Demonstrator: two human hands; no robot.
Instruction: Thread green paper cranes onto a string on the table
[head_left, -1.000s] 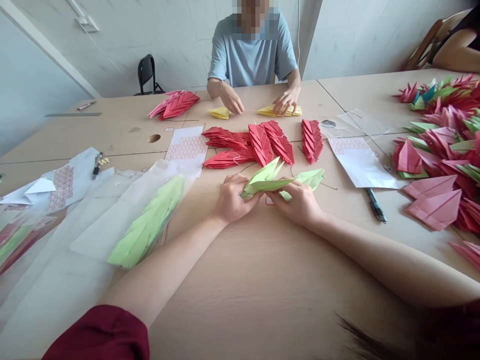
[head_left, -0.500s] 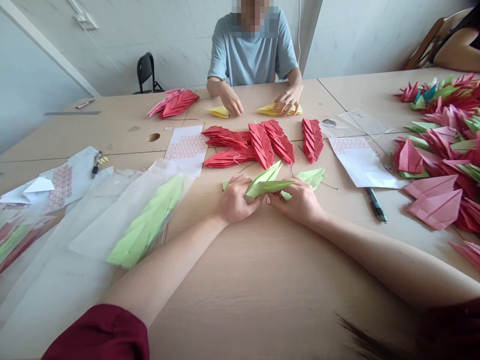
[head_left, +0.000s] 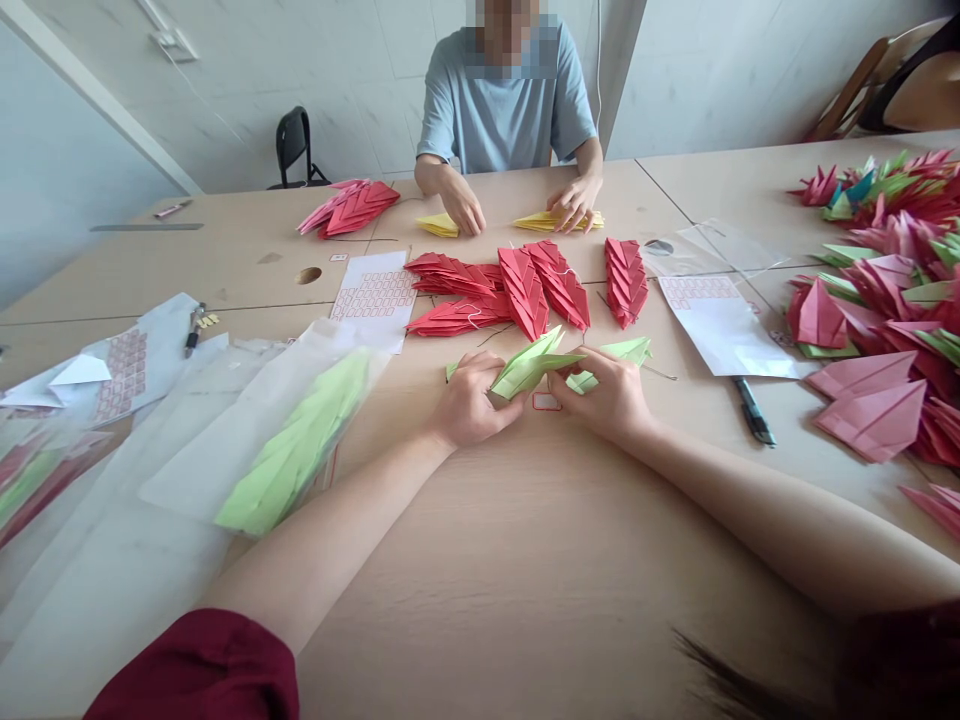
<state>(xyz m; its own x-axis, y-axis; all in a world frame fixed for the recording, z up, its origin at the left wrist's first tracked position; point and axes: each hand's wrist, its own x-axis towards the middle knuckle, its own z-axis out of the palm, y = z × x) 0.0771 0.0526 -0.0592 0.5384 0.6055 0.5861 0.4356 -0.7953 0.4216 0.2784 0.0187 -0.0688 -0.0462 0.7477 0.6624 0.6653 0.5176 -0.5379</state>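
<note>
My left hand [head_left: 476,405] is closed around a light-green folded paper piece [head_left: 529,372], whose pointed flaps fan up and to the right. My right hand [head_left: 604,395] is at the right tip of the same piece, thumb and forefinger bent around it. Behind the right hand another green folded paper [head_left: 626,352] shows in part, the hand covering the rest. A small green corner also peeks out beyond the left hand. Just past both hands lie several red pleated paper bundles [head_left: 523,292], some with white string.
Plastic sleeves [head_left: 187,470], one around a green folded strip [head_left: 300,445], cover the left. Printed sheets [head_left: 720,335] and a pen [head_left: 754,412] lie right, beside a pile of folded paper [head_left: 885,300]. Opposite, a person's hands [head_left: 574,203] rest at yellow folded papers [head_left: 437,226].
My right hand has shifted slightly right and its fingers have lifted a little. The green flaps have moved slightly, and a small red-framed label on the table shows more between my hands.
</note>
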